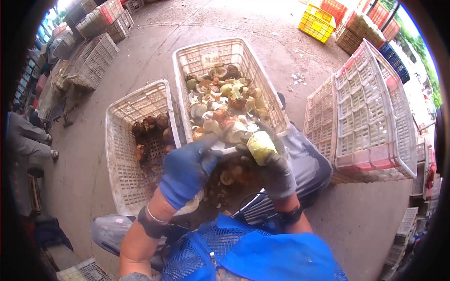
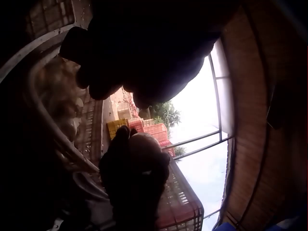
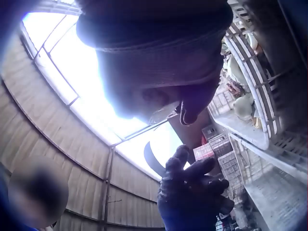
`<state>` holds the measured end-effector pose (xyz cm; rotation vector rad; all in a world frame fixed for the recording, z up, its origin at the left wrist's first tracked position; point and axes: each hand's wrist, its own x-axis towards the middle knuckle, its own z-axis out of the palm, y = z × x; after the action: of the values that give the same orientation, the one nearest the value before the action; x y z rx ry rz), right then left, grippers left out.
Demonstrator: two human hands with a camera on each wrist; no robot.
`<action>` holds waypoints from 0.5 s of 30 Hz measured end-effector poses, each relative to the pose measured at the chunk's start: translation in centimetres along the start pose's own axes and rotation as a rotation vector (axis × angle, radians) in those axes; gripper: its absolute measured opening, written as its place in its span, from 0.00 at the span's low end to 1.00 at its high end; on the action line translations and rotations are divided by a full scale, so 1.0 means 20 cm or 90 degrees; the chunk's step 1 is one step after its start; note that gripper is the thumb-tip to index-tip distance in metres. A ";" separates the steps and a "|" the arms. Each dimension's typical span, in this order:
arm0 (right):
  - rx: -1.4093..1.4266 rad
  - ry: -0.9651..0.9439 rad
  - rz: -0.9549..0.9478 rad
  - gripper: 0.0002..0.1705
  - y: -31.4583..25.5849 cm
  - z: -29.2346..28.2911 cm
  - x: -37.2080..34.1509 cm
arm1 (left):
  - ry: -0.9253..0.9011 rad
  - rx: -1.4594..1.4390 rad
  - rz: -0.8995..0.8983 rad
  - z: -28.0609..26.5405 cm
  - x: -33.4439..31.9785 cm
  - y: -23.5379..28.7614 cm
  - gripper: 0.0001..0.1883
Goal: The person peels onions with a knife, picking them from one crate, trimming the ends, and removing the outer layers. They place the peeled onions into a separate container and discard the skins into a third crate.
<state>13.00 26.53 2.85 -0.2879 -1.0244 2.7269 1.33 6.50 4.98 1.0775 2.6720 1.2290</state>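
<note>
In the head view, the left hand (image 1: 190, 166), in a blue glove, has its fingers curled near the rim of the middle crate (image 1: 236, 40). The right wrist view shows a curved blade (image 3: 153, 160) standing out from that left hand (image 3: 192, 195); its handle is hidden. A dark-gloved right hand (image 1: 277, 175) grips a pale yellow, peeled-looking chunk (image 1: 261, 147) over the near end of the crate. Heaped in the crate are pale and brown peelings (image 1: 225, 93). The left wrist view is dark, with the right hand (image 2: 132, 187) around the pale chunk (image 2: 145, 148).
Left of the middle crate, another crate (image 1: 140, 96) holds several brown, rough pieces (image 1: 150, 122). Tall crates (image 1: 365, 107) stand at the right, a yellow crate (image 1: 317, 23) farther back. More crates line the left side. Scraps lie on the ground between the person's legs.
</note>
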 end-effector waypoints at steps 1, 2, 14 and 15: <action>0.004 -0.002 -0.010 0.54 0.02 0.01 0.01 | 0.036 -0.015 0.126 0.03 -0.03 0.01 0.20; 0.006 -0.006 -0.020 0.55 0.03 0.02 0.01 | 0.041 -0.014 0.122 0.02 -0.03 0.07 0.20; 0.009 -0.022 0.001 0.54 0.09 0.08 -0.02 | -0.041 0.046 0.093 -0.04 -0.12 0.18 0.19; 0.009 -0.024 0.000 0.54 0.08 0.09 -0.02 | -0.040 0.047 0.095 -0.04 -0.15 0.16 0.19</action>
<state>12.62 24.08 3.20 -0.2352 -1.0148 2.7475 5.33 5.60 6.84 1.3242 2.6511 1.1044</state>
